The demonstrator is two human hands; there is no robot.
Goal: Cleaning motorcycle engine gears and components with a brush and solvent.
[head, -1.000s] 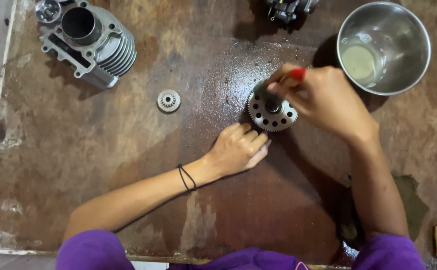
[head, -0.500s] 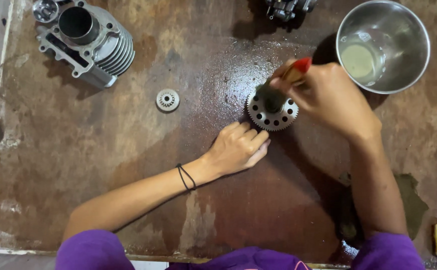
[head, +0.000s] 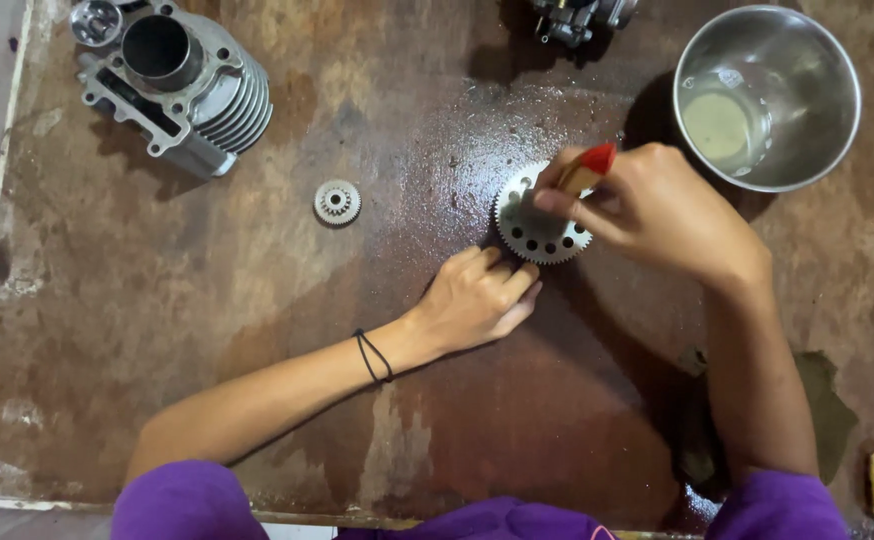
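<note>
Tilted further since before: red-tipped brush [head: 585, 168], pinched in right hand [head: 657, 215] over toothed steel gear [head: 540, 228]; left hand [head: 477, 300] curled, steadying. Beyond grip, round metal bowl [head: 769, 95] with pale liquid.

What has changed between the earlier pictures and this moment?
The right hand tilted the red-tipped brush from lying across the large gear to more upright, its red end raised. Nothing was taken or released. The left hand stays beside the gear's edge; the small gear, engine cylinder and metal bowl did not move.
</note>
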